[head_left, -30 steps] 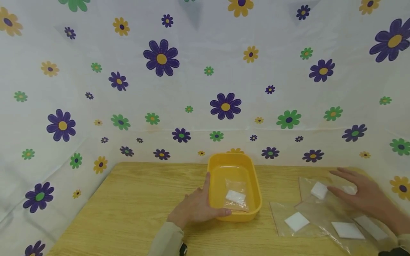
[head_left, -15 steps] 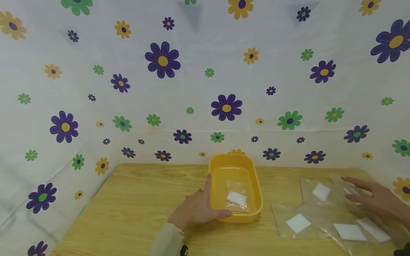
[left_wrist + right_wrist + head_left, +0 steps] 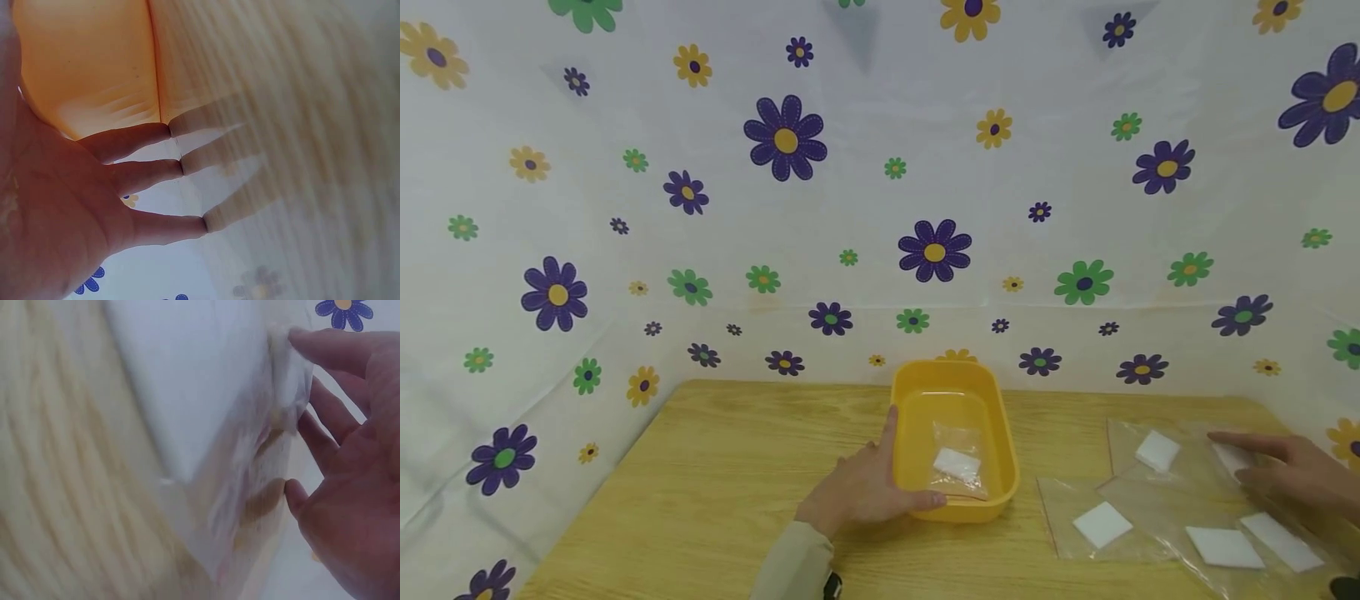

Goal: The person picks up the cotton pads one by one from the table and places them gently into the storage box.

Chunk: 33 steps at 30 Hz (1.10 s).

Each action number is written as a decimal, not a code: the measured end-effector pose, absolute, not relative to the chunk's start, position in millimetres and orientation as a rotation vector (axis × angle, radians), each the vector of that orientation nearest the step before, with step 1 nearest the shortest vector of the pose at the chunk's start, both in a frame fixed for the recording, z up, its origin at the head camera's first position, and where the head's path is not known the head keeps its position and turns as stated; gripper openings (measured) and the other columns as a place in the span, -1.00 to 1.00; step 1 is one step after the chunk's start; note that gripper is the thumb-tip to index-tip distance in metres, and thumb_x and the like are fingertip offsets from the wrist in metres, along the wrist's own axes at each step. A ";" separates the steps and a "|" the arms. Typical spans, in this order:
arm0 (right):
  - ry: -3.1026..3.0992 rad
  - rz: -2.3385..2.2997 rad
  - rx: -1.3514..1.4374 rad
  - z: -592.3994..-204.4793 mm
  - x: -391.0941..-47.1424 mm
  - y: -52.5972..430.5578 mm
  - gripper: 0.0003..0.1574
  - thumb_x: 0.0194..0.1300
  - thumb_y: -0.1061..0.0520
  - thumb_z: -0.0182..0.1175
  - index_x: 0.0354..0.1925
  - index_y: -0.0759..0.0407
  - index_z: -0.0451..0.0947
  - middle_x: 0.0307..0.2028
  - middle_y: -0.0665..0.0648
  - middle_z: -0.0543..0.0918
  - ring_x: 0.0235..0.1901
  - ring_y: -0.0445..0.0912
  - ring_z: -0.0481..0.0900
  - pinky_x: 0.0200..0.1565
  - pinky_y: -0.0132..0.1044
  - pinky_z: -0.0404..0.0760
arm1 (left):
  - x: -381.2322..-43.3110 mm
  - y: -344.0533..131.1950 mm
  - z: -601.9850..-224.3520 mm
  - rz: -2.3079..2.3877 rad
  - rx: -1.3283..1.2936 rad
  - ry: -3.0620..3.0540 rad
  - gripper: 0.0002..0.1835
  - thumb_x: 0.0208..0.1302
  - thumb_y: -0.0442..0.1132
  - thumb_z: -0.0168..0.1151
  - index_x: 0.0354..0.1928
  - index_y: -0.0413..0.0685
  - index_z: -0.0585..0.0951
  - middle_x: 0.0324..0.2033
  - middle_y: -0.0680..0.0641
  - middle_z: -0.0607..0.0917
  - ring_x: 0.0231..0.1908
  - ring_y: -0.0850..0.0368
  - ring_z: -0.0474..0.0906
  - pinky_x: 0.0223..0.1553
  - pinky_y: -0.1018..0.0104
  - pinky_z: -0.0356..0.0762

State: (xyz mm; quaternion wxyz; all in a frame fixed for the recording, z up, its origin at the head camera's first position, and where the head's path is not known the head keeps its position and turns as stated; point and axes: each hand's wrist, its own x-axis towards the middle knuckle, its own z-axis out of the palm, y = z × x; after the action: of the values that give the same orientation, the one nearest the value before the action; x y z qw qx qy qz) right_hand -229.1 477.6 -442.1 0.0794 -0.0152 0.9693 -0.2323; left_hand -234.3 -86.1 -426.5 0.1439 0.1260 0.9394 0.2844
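Over there the left hand (image 3: 865, 490) lies spread open round the near left corner of a yellow tub (image 3: 972, 512), a bagged white pad (image 3: 957, 464) inside it. On the right of the table (image 3: 737, 467), the right hand (image 3: 1300, 475) is open too, reaching another bagged pad (image 3: 1231, 458), with four more bagged pads (image 3: 1102, 524) lying nearby

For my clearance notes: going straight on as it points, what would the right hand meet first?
Probably the bagged white piece just by the right hand; whether they touch is unclear.
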 end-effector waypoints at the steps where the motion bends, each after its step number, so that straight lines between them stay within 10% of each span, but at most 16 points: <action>1: 2.906 -0.690 -0.033 -442.7 -228.8 477.7 -0.18 0.41 -0.04 0.26 0.41 0.44 0.30 0.34 0.77 0.18 0.20 0.71 0.19 0.08 0.54 0.31 | -234.0 -86.2 -426.4 0.819 0.363 2.708 0.52 -0.17 0.70 0.28 0.63 0.35 -0.42 0.46 -0.22 0.44 0.26 -0.19 0.56 0.22 -0.32 0.53; 14: 2.961 -0.684 -0.047 -447.4 -235.8 476.0 -0.32 0.49 -0.19 0.19 0.12 0.42 0.62 0.31 0.63 0.39 0.22 0.64 0.26 0.07 0.46 0.36 | -231.8 -87.3 -425.1 0.814 0.350 2.713 0.50 -0.15 0.70 0.27 0.63 0.38 -0.44 0.47 -0.24 0.41 0.31 -0.26 0.52 0.29 -0.40 0.44; 22: 3.035 -0.710 -0.033 -449.8 -234.1 477.8 -0.55 0.50 -0.11 0.19 -0.10 0.26 0.72 0.25 0.58 0.49 0.20 0.62 0.28 0.10 0.52 0.29 | -235.5 -87.2 -425.9 0.900 0.413 2.710 0.48 -0.18 0.66 0.35 0.58 0.59 -0.47 0.34 -0.18 0.56 0.01 -0.02 0.65 0.12 -0.20 0.63; 29: 3.088 -0.740 -0.018 -449.2 -229.6 476.3 -0.67 0.48 -0.04 0.23 -0.19 0.21 0.70 0.11 0.51 0.65 0.14 0.58 0.37 0.08 0.43 0.39 | -233.6 -86.7 -424.7 0.874 0.365 2.694 0.52 -0.19 0.68 0.33 0.62 0.45 -0.43 0.44 -0.22 0.45 0.28 -0.22 0.54 0.28 -0.40 0.43; 33: 3.118 -0.731 -0.027 -446.6 -226.1 473.8 -0.71 0.49 -0.02 0.23 -0.21 0.17 0.69 0.03 0.48 0.70 -0.04 -0.05 0.65 0.01 0.32 0.46 | -232.7 -86.6 -424.9 0.831 0.354 2.705 0.52 -0.19 0.70 0.29 0.63 0.38 -0.41 0.47 -0.21 0.42 0.38 -0.26 0.45 0.36 -0.49 0.26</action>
State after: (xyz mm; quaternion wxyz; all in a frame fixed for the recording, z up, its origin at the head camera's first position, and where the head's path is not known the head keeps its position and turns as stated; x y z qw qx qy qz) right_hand -226.1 473.8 -446.6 -0.0304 -0.0085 0.9731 -0.2280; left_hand -232.7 -86.6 -424.9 0.1443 0.1228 0.9386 0.2884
